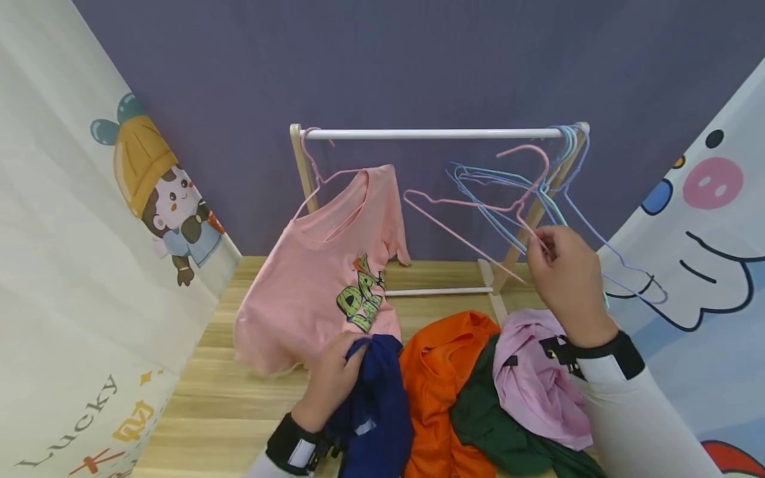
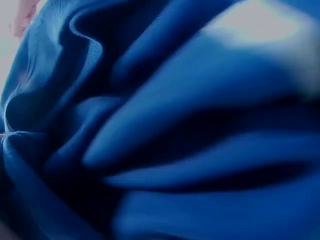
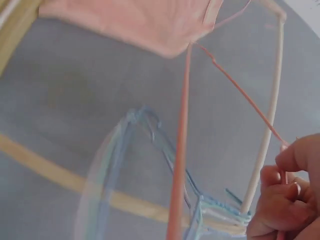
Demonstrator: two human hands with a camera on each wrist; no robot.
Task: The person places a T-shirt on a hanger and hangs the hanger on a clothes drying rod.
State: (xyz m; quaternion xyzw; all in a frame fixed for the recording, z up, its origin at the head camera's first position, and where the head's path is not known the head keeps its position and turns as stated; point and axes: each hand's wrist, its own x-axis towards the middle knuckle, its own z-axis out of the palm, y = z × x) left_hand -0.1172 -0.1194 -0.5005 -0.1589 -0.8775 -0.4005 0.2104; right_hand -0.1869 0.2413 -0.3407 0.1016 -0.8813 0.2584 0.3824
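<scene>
My left hand (image 1: 335, 375) pinches the upper edge of a navy blue garment (image 1: 385, 405), whose folds (image 2: 165, 135) fill the left wrist view. In my right hand (image 1: 564, 279) is a bare pink hanger (image 1: 532, 147), gripped by one shoulder end, with its hook upward and off the rail. The right wrist view shows the fingers (image 3: 287, 200) curled round this hanger (image 3: 181, 150). A pink T-shirt (image 1: 317, 279) with a green print hangs at the rack's left end, on another pink hanger (image 1: 312, 162).
The rack's white rail (image 1: 430, 134) spans the back of the wooden table (image 1: 197, 398). Several blue and mint hangers (image 1: 493, 178) hang at its right end, behind the held one. An orange garment (image 1: 439, 392), a dark green one (image 1: 496, 431) and a lilac one (image 1: 528, 378) lie heaped in front.
</scene>
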